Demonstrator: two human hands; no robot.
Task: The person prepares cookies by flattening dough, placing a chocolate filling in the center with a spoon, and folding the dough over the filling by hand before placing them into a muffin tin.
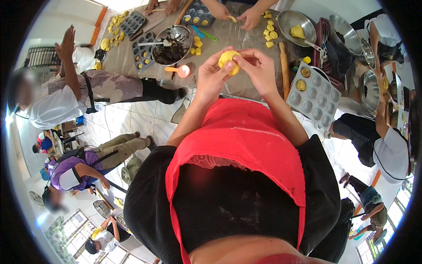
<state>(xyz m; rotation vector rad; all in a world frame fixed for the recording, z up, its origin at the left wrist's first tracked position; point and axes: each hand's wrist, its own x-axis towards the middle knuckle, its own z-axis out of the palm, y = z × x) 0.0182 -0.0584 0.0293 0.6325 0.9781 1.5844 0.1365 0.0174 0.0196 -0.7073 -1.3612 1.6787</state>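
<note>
A round of yellow dough [234, 62] is held above the table's near edge, between my two hands. My left hand [212, 72] cups it from the left, thumb across its front. From the right, my right hand [260, 67] presses thumb and fingers on the dough's edge. The side away from me is hidden. Beyond my hands, small yellow dough pieces [197, 44] lie on the plastic-covered table [227, 41]. To the right of my right hand lies a wooden rolling pin [284, 71].
A muffin tin [311, 95] with two filled cups overhangs the table's right side. At left sit a metal bowl of dark filling [171, 49] and an orange measuring scoop [179, 70]. A steel bowl with dough [284, 28] stands back right. Co-workers' hands [249, 19] work across the table.
</note>
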